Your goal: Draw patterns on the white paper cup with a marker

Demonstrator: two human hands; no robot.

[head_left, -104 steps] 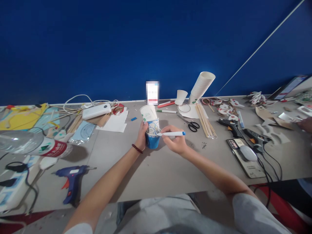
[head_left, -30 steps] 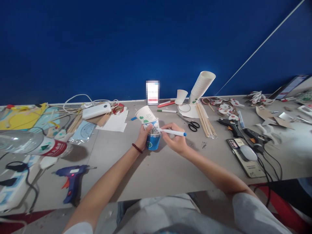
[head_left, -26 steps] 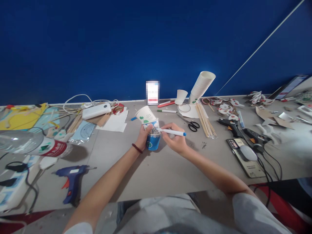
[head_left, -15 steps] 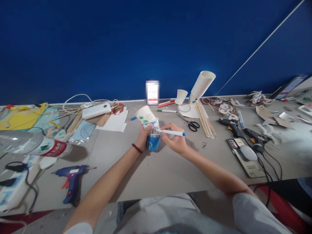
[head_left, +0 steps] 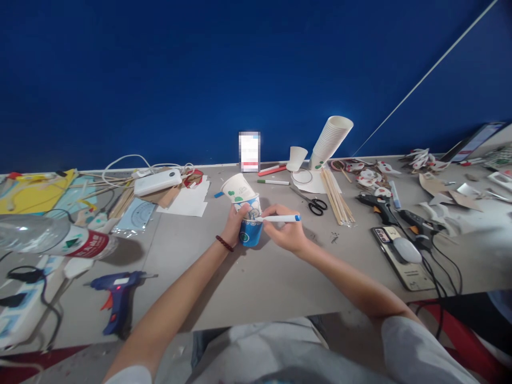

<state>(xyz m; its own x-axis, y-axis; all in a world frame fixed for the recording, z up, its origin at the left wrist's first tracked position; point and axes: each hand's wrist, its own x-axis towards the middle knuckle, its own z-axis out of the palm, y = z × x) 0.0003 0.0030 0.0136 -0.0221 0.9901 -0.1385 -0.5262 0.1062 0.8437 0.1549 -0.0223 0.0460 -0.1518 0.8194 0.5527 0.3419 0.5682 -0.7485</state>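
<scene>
My left hand is closed round the side of a blue-and-white paper cup, its thumb across the front. A white paper cup with green print leans at a tilt above it, touching its top. My right hand pinches a white marker with a blue end, held almost level. The marker's tip meets the patterned front of the blue cup. Part of the cups is hidden behind my left fingers.
Scissors, a green-capped marker and wooden sticks lie beyond my right hand. A tall stack of paper cups stands behind. Glue gun and water bottle are at left; a phone with a mouse sits right.
The marker has shifted slightly left and down across the front of the blue cup. My left hand and both cups are almost where they were.
</scene>
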